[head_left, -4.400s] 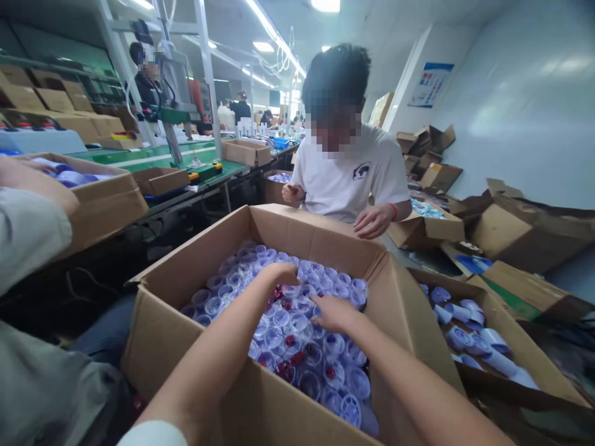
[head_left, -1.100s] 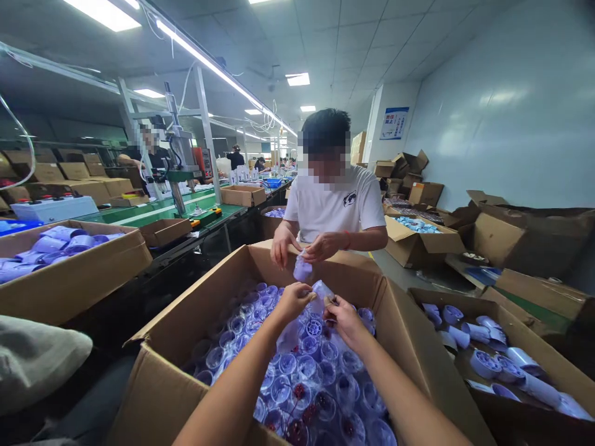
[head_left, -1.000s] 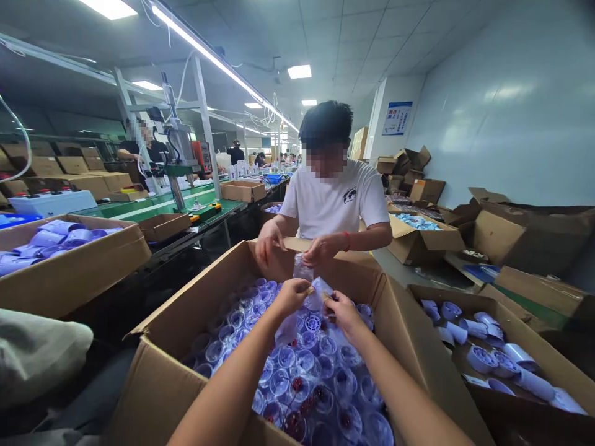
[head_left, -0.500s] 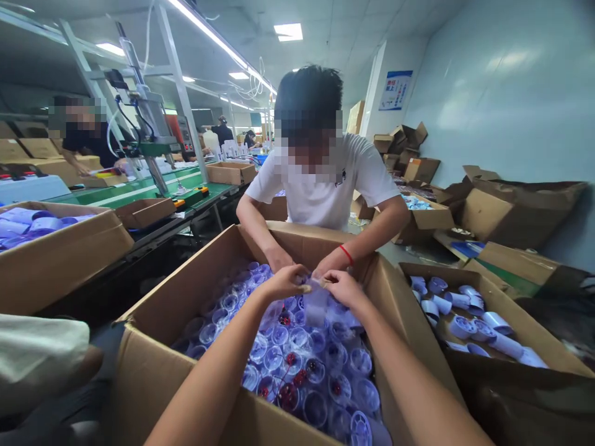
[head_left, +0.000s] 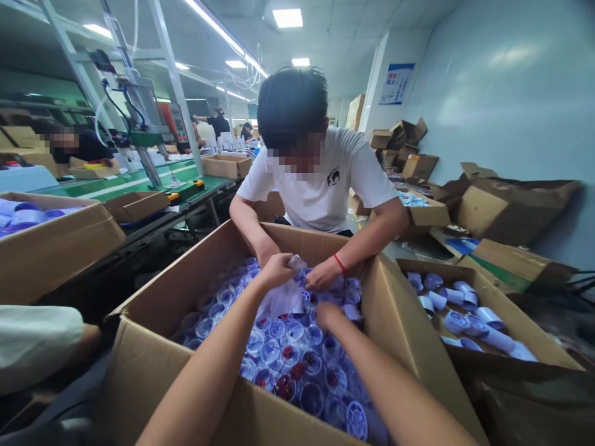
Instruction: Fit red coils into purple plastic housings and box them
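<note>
Fingers of left hand [head_left: 277, 271] clamped on thin translucent plastic film [head_left: 281, 300]; right hand [head_left: 330, 316] over round lavender plastic cups [head_left: 312, 397] in brown cardboard box [head_left: 260, 416], fingers blurred: cannot tell.

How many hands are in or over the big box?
4: wearer's left hand and wearer's right hand, nearer; beyond them, co-worker's right hand, partly hidden, and co-worker's left hand.

Well beyond and above the right hand [head_left: 329, 314], off to its right, I make out remotely a blue-and-white poster [head_left: 397, 87] on the pale pillar [head_left: 413, 46], its large, slightly blurred Chinese heading [head_left: 393, 77] appearing to read 责任 over 至上, the smaller characters beside it too fine to decipher.
</note>
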A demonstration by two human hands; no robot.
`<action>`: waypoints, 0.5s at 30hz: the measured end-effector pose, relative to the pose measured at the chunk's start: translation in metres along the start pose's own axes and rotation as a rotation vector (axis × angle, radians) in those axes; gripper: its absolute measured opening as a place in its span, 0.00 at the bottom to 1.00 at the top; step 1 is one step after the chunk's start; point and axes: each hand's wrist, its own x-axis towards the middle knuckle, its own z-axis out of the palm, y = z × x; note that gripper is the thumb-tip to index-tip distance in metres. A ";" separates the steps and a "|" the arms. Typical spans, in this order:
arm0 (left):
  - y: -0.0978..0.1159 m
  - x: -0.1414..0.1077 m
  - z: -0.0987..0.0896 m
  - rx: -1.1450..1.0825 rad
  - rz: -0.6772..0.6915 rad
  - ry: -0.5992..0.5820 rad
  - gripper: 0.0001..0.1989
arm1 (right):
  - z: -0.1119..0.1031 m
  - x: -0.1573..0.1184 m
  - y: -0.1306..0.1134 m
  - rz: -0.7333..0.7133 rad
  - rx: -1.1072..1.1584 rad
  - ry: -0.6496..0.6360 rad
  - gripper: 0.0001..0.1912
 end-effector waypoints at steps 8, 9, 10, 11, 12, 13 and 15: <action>-0.028 0.002 0.022 0.019 -0.059 -0.121 0.10 | 0.006 -0.001 0.007 0.030 0.228 0.073 0.10; -0.031 0.002 0.024 0.007 -0.059 -0.123 0.13 | 0.001 0.002 0.007 0.035 0.288 0.076 0.07; -0.033 0.002 0.025 -0.002 -0.058 -0.124 0.13 | -0.004 0.006 0.006 0.042 0.358 0.074 0.04; -0.034 0.003 0.025 -0.008 -0.056 -0.127 0.14 | -0.010 0.009 0.004 0.050 0.438 0.067 0.05; -0.035 0.004 0.025 -0.011 -0.053 -0.132 0.13 | -0.015 0.011 0.002 0.058 0.528 0.057 0.07; -0.035 0.004 0.024 -0.012 -0.051 -0.140 0.13 | -0.019 0.012 0.000 0.060 0.624 0.046 0.09; -0.033 0.005 0.022 -0.003 -0.049 -0.168 0.11 | -0.027 0.011 -0.003 0.043 0.824 0.030 0.10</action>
